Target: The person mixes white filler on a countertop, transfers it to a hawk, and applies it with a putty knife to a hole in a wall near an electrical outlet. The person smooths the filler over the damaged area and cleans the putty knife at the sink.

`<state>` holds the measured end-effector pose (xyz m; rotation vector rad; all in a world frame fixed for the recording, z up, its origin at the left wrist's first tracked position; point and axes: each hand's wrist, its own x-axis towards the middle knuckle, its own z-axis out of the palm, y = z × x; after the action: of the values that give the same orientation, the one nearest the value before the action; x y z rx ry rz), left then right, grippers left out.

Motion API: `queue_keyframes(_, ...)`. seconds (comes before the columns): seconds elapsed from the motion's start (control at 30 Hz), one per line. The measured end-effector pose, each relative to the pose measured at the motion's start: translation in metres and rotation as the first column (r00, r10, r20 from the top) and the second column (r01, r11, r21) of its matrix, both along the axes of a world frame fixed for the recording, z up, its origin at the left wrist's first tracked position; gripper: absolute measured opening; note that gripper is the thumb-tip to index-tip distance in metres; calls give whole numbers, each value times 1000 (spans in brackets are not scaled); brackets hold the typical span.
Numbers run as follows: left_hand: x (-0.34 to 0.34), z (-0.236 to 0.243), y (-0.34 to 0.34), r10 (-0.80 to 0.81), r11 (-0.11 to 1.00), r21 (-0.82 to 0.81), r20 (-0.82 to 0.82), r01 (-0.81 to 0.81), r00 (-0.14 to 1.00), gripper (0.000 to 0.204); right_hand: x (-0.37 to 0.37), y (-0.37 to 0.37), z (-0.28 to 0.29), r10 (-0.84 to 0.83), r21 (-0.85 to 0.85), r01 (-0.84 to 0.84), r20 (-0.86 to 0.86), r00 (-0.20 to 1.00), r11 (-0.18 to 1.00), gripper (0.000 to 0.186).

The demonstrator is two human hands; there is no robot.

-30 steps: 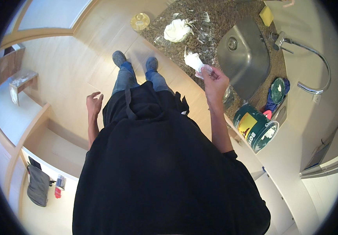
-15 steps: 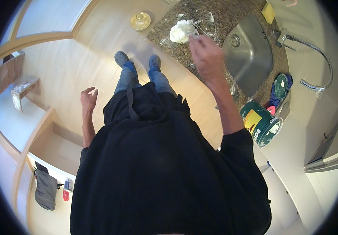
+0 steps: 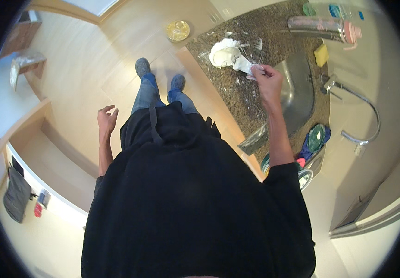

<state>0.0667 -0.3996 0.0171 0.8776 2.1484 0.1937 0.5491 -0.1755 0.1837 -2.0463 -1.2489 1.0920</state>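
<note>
A soft-looking white mound (image 3: 224, 52) lies on the speckled brown stone countertop (image 3: 230, 90), with white smears around it. My right hand (image 3: 269, 87) is closed, thumb against fingers, on the near end of a white-coated strip (image 3: 243, 64). The strip runs from the mound to my fingertips; whether it is a coated tool or part of the mound I cannot tell. My left hand (image 3: 107, 119) hangs at my left side above the floor, holding nothing, its thumb and fingers loosely apart.
Beside my right forearm is a steel sink (image 3: 297, 85) with a curved tap (image 3: 371, 111). A yellow sponge (image 3: 321, 55) and a metal bottle (image 3: 318, 28) stand behind it. A round yellow lid (image 3: 178, 31) lies on the floor; a small step stool (image 3: 26, 62) stands left.
My right hand has drawn back from the white mound, and a white strip now shows between them. The view has shifted, bringing the bottle in; my forearm now covers most of the green bucket.
</note>
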Motion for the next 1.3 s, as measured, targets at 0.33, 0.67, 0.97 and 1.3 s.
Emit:
queue_keyframes(0.33,38,1,-36,83,997,-3,-24,-83,996,35,-44,23,31,558,333,-833,625,546,441,9)
queue_keyframes(0.67,68,33,8,-55,993,112,87,45,995,28,1,41,40,543,397,-672,398,740,625,16)
queue_keyframes(0.97,245,94,79,-720,690,371,436,622,540,22,-29,112,7,706,187,-750,255,660,634,18)
queue_keyframes(1.3,365,86,53,-719,649,394,596,651,356,55,-27,19,17,604,166,-971,796,30,-170,23)
